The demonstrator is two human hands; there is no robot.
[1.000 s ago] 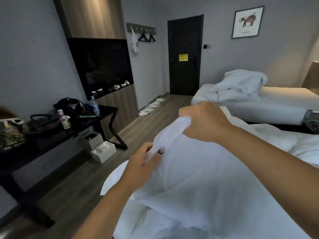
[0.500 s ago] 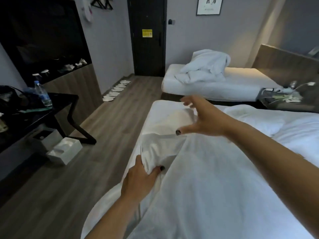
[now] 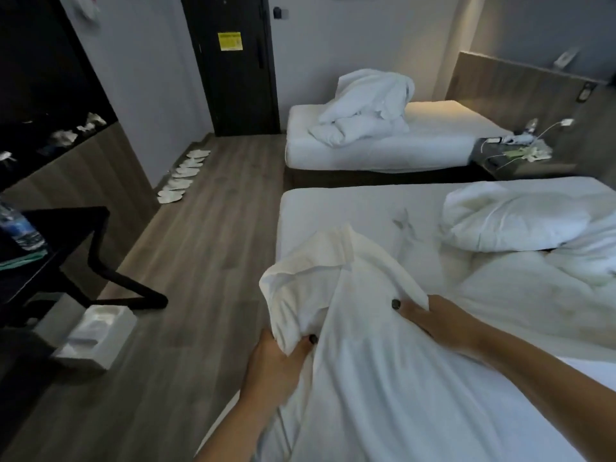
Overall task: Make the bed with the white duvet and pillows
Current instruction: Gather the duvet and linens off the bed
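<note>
Little of the bed-making can be judged as done. On the near bed (image 3: 333,208) the fitted sheet is laid bare across its foot and middle, while the white duvet (image 3: 383,378) is bunched in the foreground and not yet spread flat. One pillow (image 3: 513,218) is seen lying askew toward the head of the bed, with more crumpled white bedding just beside it at the right edge; whether that is a second pillow cannot be told. Spreading, squaring and smoothing the duvet, then setting the pillows, are judged to be left.

A raised corner of the duvet is gripped by the left hand (image 3: 276,365), thumb over the fold and fingers curled beneath it, at the bed's left side. Further right, the right hand (image 3: 433,321) is closed on a fold of the same duvet, thumb on top, the fingers hidden under the cloth. Between the two hands the fabric is held up as a ridge; behind them it falls toward the viewer.
</note>
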